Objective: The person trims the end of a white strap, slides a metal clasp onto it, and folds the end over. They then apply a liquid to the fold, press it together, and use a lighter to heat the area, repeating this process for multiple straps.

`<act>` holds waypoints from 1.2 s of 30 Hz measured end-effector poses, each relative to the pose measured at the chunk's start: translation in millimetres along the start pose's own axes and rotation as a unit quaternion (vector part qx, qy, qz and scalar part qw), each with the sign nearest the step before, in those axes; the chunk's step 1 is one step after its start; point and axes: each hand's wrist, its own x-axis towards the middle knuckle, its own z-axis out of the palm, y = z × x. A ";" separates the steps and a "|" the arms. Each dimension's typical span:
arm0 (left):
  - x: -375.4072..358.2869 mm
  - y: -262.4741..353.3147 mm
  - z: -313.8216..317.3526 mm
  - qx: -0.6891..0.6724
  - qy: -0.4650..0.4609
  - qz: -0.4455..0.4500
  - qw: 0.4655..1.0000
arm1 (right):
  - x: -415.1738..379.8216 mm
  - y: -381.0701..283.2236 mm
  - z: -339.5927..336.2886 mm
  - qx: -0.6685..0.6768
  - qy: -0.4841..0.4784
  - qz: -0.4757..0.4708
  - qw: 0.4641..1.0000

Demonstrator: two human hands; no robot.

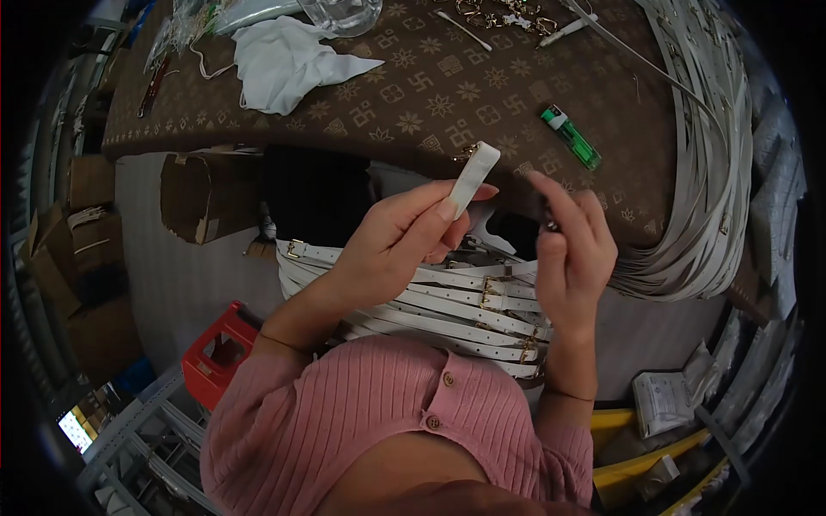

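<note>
My left hand [400,236] pinches a white belt [476,176] between thumb and fingers. The belt's looped end points up, away from me, with a bit of gold-coloured metal beside it. To the right, apart from the belt, my right hand [575,254] is closed, its index finger partly bent. Something small and dark shows at its fingertips, too blurred to name. Many white belts [447,311] with holes and gold buckles lie in a bundle across my lap, below both hands.
A brown patterned cloth covers the table [413,86]. On it lie a green lighter [571,138], a white cloth [292,64], a cotton swab [465,31] and gold chain pieces [508,15]. More white straps [718,172] hang over its right edge. A red stool [219,353] stands at lower left.
</note>
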 end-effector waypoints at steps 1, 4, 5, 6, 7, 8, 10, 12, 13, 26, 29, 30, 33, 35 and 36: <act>-0.7 0.8 -0.3 -0.003 -0.002 -0.012 1.000 | -2.2 -3.3 3.2 0.000 -0.002 0.001 1.000; -2.6 1.4 -1.8 0.001 0.000 -0.024 1.000 | -7.5 -5.7 10.8 -0.092 0.003 -0.061 0.994; -2.6 0.8 -2.1 0.000 0.000 -0.024 1.000 | -8.7 -4.7 12.4 -0.092 0.002 -0.061 0.994; -2.4 0.2 -2.5 -0.009 -0.006 -0.020 1.000 | -9.8 -3.3 14.0 -0.110 0.005 -0.071 0.991; -2.3 -0.3 -2.7 -0.018 -0.013 -0.015 1.000 | -10.4 -2.7 14.9 -0.128 0.009 -0.081 0.989; -2.2 -0.2 -1.3 -0.018 -0.013 -0.015 1.000 | -10.4 -2.9 15.2 -0.128 0.009 -0.080 0.988; -2.2 0.2 2.9 -0.008 0.022 -0.006 1.000 | -10.8 -3.4 15.8 -0.136 0.013 -0.086 0.987; -2.6 -0.9 2.5 0.000 0.023 -0.004 1.000 | -11.4 -3.3 17.1 -0.141 0.017 -0.090 0.986; -2.7 -1.4 2.1 0.009 0.024 -0.001 1.000 | -11.6 -3.1 17.8 -0.146 0.021 -0.094 0.985; -3.0 -3.0 -2.8 0.067 0.000 0.035 0.997 | -15.3 0.9 22.8 -0.155 0.030 -0.102 0.982; -3.1 -2.8 -2.2 0.063 0.004 0.028 0.998 | -16.1 1.6 22.9 -0.159 0.032 -0.111 0.981; -2.9 -3.3 -2.5 0.061 0.001 0.022 0.998 | -16.4 1.7 22.8 -0.164 0.032 -0.114 0.979; -3.1 -2.5 -2.3 0.042 -0.003 0.004 0.999 | -16.2 1.0 21.1 -0.168 0.027 -0.115 0.979; -3.8 -0.9 -1.8 0.025 -0.005 -0.010 1.000 | -16.4 2.3 19.7 -0.166 0.022 -0.113 0.979; -4.5 0.4 -1.6 0.002 -0.008 -0.020 1.000 | -16.2 5.4 18.3 -0.140 0.040 -0.090 0.985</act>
